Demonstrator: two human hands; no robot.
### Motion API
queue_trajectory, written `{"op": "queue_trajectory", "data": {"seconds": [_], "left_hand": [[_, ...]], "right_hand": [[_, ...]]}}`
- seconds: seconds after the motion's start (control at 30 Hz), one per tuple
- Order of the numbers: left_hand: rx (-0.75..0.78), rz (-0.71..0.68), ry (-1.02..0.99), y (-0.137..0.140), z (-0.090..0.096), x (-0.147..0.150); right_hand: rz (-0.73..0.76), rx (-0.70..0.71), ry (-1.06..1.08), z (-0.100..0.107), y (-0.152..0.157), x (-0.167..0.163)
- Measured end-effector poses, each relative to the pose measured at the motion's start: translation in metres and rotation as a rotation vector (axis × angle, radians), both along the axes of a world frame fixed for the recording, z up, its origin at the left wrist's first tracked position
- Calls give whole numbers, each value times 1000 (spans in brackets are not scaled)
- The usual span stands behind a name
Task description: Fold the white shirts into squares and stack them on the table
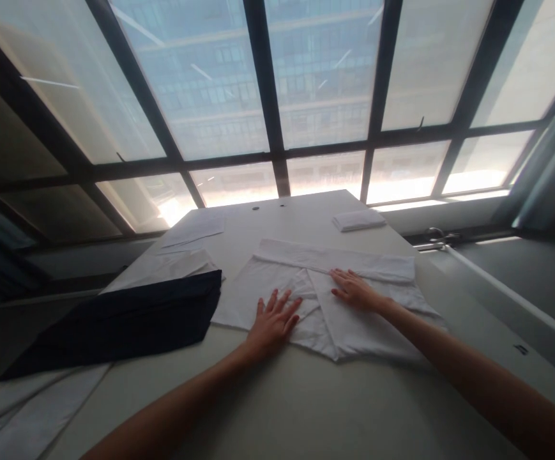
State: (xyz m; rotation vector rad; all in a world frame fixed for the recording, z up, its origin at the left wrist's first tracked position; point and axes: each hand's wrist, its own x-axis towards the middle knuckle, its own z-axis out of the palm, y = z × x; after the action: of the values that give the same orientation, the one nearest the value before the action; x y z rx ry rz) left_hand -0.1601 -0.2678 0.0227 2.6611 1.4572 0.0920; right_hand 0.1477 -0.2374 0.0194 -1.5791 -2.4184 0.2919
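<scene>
White surface (306,409) before dark-framed windows (210,83), white cloth (337,326) spread mid-surface, left hand (272,322) splayed and right hand (355,291) flat on it, both gripping nothing, navy cloth (128,319) at left, curtain (552,169) far right

Two grips (272,327) (357,294) (one dark cloth (128,319))

Dark-framed windows (264,83) span the room beyond a white table (296,222), daylight glaring through the lower panes (234,184); a multi-storey building (200,70) shows outside, and a grey-blue curtain (552,160) hangs at right.
</scene>
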Motion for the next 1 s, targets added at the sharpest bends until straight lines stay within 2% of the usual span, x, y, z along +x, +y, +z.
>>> {"op": "queue_trajectory", "data": {"seconds": [0.1, 0.27, 0.4, 0.53, 0.77, 1.0], "left_hand": [[3, -2, -1, -4, 0, 8], [32, 54, -27, -12, -2, 31], [63, 51, -42, -22, -3, 52], [84, -7, -43, -34, -5, 57], [-21, -199, -5, -40, -7, 22], [-53, -477, 20, -27, 12, -30]], "right_hand": [[-146, 42, 16, -1, -20, -1], [-353, 94, -7, -8, -72, -10], [-380, 108, -54, -18, -100, 1], [-356, 84, -68, -23, -110, 29], [-261, 67, -67, -20, -119, 78], [-148, 77, -23, -22, -134, 102]]}}
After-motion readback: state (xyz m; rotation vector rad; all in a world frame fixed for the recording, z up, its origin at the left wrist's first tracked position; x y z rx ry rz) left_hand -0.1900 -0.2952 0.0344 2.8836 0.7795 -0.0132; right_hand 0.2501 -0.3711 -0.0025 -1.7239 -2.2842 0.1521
